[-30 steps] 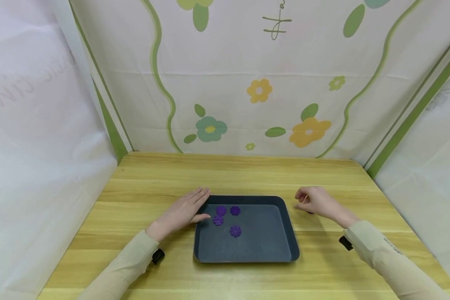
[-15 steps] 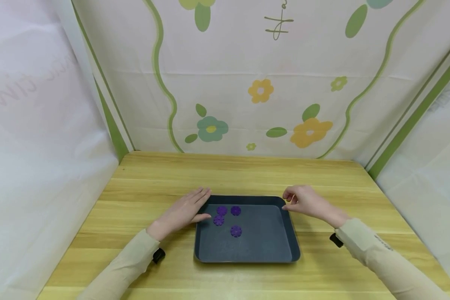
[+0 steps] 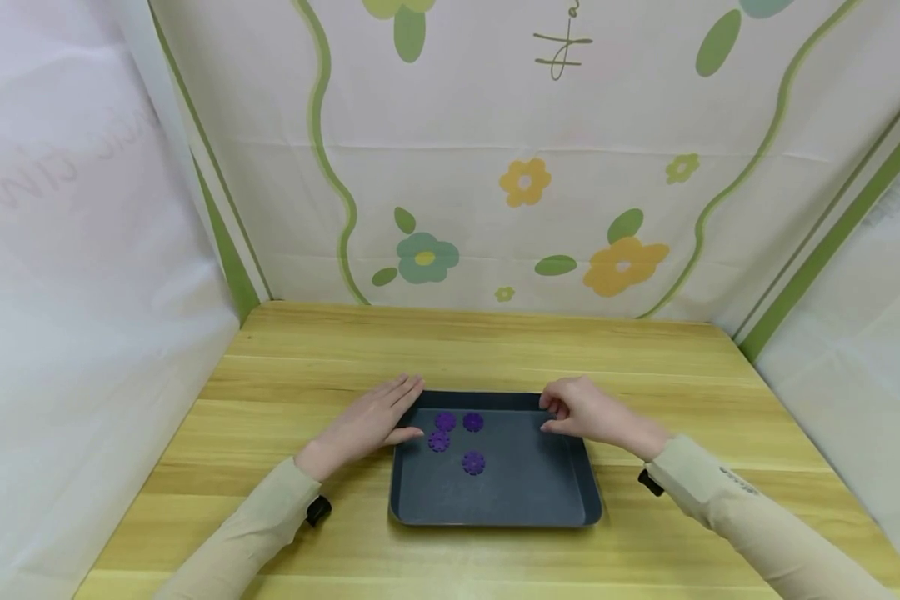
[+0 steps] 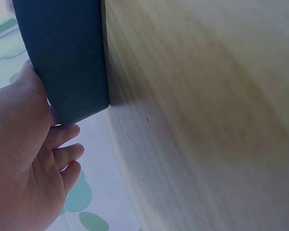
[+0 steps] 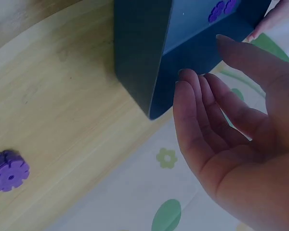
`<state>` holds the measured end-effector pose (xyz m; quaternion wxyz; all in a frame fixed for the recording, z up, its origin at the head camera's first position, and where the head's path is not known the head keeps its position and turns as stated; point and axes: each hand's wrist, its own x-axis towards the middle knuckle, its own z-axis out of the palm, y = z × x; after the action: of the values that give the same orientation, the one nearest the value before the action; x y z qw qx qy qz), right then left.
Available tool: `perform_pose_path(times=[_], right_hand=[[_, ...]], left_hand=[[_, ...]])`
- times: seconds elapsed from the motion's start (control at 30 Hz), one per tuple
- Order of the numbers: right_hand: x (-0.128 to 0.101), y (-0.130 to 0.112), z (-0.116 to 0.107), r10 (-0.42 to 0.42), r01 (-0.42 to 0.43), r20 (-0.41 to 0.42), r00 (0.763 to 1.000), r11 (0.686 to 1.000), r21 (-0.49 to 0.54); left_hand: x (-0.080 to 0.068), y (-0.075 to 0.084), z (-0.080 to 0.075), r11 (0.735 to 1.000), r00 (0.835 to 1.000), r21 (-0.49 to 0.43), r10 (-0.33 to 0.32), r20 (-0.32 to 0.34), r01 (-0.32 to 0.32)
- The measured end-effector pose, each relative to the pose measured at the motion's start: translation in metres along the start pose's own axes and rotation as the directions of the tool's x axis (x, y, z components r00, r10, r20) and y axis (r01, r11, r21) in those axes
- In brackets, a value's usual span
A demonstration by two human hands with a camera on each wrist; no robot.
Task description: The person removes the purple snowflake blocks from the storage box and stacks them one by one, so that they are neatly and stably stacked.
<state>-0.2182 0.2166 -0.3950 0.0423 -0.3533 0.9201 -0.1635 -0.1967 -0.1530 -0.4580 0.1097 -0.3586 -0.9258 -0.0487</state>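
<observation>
The left hand point(image 3: 363, 425) lies flat and relaxed at the upper left corner of the dark tray point(image 3: 495, 508), fingers straight, thumb resting against the tray's left rim; the left wrist view shows the palm point(image 4: 19, 159) touching the tray's outer wall point(image 4: 67, 57). It grips nothing. The right hand point(image 3: 581, 412) hovers over the upper right corner of the tray with fingers loosely bent. In the right wrist view the fingers point(image 5: 202, 115) are apart and nothing lies between them, so this hand holds nothing as well.

Four purple toothed discs lie inside the tray, in its upper left part: one point(image 3: 445, 421) nearest the left thumb, one point(image 3: 473, 422) just beside it to the right, one point(image 3: 438, 441) below the first, and one point(image 3: 473, 462) a little lower, nearer the middle of the frame. A fifth purple disc point(image 5: 8, 171) lies on the bare desk point(image 3: 307, 350) outside the tray, in the lower left of the right wrist view; the head view hides it behind the right hand or sleeve.

Judging from this, the right hand seems to be reaching for the discs. To do it well, the left hand should brace the tray, and the right fingers should come down over a single disc and pinch its toothed edge without nudging its neighbours.
</observation>
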Motion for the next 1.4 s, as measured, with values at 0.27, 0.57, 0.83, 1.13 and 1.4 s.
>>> perform_pose_path(times=[0.27, 0.57, 0.83, 1.13, 1.4], right_hand=[[0.007, -0.008, 0.005, -0.026, 0.026, 0.021, 0.999, 1.000, 0.017], [0.020, -0.018, 0.012, -0.070, 0.068, 0.068, 0.995, 0.997, 0.028], [0.029, -0.030, 0.020, -0.099, 0.098, 0.110, 0.989, 0.995, 0.020], [0.037, -0.043, 0.031, -0.156, 0.158, 0.166, 0.974, 0.987, 0.000], [0.043, -0.055, 0.040, -0.182, 0.185, 0.237, 0.954, 0.983, 0.014]], left_hand=[[0.000, 0.002, -0.002, 1.000, 1.000, -0.013, -0.014, 0.022, 0.014], [0.000, 0.002, -0.003, 1.000, 1.000, -0.003, -0.002, 0.011, 0.002], [0.000, 0.001, -0.003, 1.000, 1.000, -0.005, 0.000, 0.015, 0.000], [0.000, 0.001, -0.001, 1.000, 1.000, -0.016, -0.003, 0.002, 0.003], [0.000, 0.001, -0.002, 1.000, 1.000, -0.022, -0.008, 0.017, 0.008]])
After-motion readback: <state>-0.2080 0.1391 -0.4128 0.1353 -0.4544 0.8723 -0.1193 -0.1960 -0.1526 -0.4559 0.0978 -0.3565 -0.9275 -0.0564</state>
